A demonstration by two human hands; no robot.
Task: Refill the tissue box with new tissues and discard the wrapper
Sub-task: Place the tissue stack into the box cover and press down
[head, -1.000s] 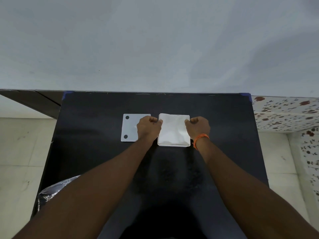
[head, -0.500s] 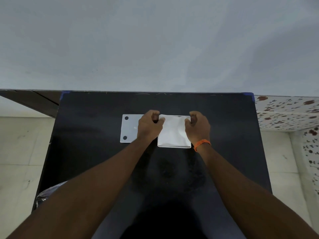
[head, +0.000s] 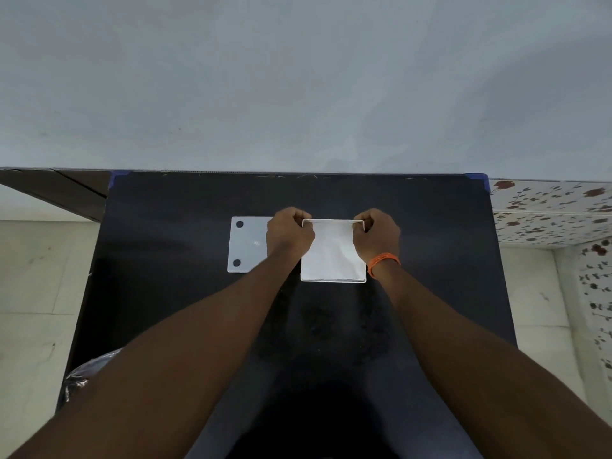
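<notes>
An open white square tissue box (head: 332, 280) sits in the middle of the black table (head: 165, 309). White tissues (head: 331, 255) fill its inside. My left hand (head: 288, 231) grips the box's far left corner, fingers curled over the rim. At the far right corner, my right hand (head: 377, 233), with an orange band at the wrist, is curled over the rim in the same way. The box's flat white lid (head: 248, 246), with two dark dots on its left side, lies on the table just left of the box, partly under my left hand.
A crinkled shiny plastic bag (head: 79, 376) shows at the table's near left edge, below my left forearm. A grey wall stands right behind the table. Tiled floor lies on both sides, and a flower-patterned surface (head: 549, 210) is at the right.
Both hands have slid from the box's middle sides up to its far corners. The box and the lid have stayed where they were.
</notes>
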